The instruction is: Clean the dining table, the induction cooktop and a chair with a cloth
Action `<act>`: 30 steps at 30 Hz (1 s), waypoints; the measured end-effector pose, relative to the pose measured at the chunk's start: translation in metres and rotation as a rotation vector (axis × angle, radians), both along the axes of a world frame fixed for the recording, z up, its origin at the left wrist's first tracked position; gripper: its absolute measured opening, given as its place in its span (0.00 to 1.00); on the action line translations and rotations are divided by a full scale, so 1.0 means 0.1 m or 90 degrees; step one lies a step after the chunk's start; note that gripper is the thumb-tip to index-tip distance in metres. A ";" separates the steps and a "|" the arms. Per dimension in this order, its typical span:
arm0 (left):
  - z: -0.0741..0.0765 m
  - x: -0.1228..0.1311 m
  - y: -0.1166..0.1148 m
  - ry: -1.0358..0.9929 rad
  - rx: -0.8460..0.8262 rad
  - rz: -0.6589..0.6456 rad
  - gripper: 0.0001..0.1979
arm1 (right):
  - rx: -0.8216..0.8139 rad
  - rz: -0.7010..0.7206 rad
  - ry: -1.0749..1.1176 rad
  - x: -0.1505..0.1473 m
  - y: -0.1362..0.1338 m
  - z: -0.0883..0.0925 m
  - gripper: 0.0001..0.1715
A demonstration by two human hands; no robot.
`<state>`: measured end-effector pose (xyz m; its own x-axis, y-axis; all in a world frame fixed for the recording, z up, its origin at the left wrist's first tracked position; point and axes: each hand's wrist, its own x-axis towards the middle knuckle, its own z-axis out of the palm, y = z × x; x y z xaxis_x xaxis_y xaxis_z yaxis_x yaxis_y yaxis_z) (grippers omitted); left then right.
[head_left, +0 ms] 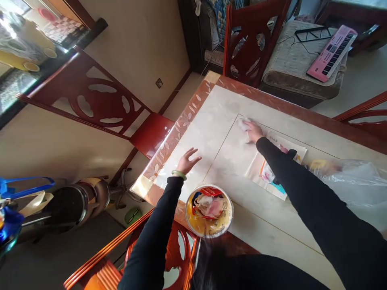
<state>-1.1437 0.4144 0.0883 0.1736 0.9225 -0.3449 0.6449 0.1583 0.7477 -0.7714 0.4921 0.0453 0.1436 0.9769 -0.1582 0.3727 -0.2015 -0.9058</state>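
My right hand [252, 131] reaches far across the pale table [211, 133] and presses a small white cloth or tissue [244, 123] flat onto its surface, fingers closed over it. My left hand [187, 160] hovers just above the table near its left border, fingers spread and holding nothing; a green bangle sits on that wrist. Both arms wear black sleeves. A round bowl [209, 210] full of wrappers and crumpled paper stands at the near edge between my arms.
A printed colour leaflet [276, 169] lies under my right forearm. A clear plastic bag [350, 183] sits at the right. Red wooden chairs [99, 100] surround the table. A pink keyboard [331, 52] rests on a cushioned seat beyond.
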 end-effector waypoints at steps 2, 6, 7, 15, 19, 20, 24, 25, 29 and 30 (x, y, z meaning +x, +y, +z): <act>0.05 -0.13 -0.40 -0.113 -0.064 0.065 0.40 | -0.022 -0.110 -0.130 -0.05 -0.13 -0.13 0.37; 0.16 -0.35 -1.26 -0.236 -0.204 0.219 0.49 | -0.020 0.047 -0.247 -0.58 -1.11 -0.45 0.39; 0.19 -0.38 -1.45 -0.247 -0.217 0.259 0.50 | -0.009 0.114 -0.232 -0.67 -1.35 -0.51 0.38; 0.20 -0.22 -2.50 -0.399 -0.288 0.423 0.52 | 0.045 0.122 -0.160 -0.23 -0.96 -0.45 0.38; 0.06 -0.02 -2.81 -0.402 -0.305 0.478 0.46 | 0.016 0.024 -0.293 -0.50 -1.13 -0.45 0.39; 0.03 0.03 -2.86 -0.399 -0.314 0.494 0.44 | 0.026 0.061 -0.306 -0.63 -1.34 -0.48 0.40; -0.03 0.17 -2.90 -0.432 -0.289 0.548 0.39 | 0.080 0.235 -0.321 -0.95 -2.02 -0.58 0.38; -0.03 0.18 -2.91 -0.439 -0.276 0.559 0.37 | 0.088 0.254 -0.320 -0.92 -2.02 -0.57 0.38; 0.03 0.05 -3.00 -0.435 -0.266 0.590 0.31 | 0.105 0.178 -0.342 -0.56 -1.25 -0.47 0.35; 0.06 0.00 -3.04 -0.432 -0.264 0.598 0.30 | 0.097 0.117 -0.358 -0.50 -0.97 -0.46 0.35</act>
<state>-1.1437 0.1101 0.0941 -0.2397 0.6282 -0.7402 -0.3474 0.6565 0.6696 -0.8210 0.3954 -0.0005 -0.0086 0.9993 0.0370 0.8189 0.0282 -0.5732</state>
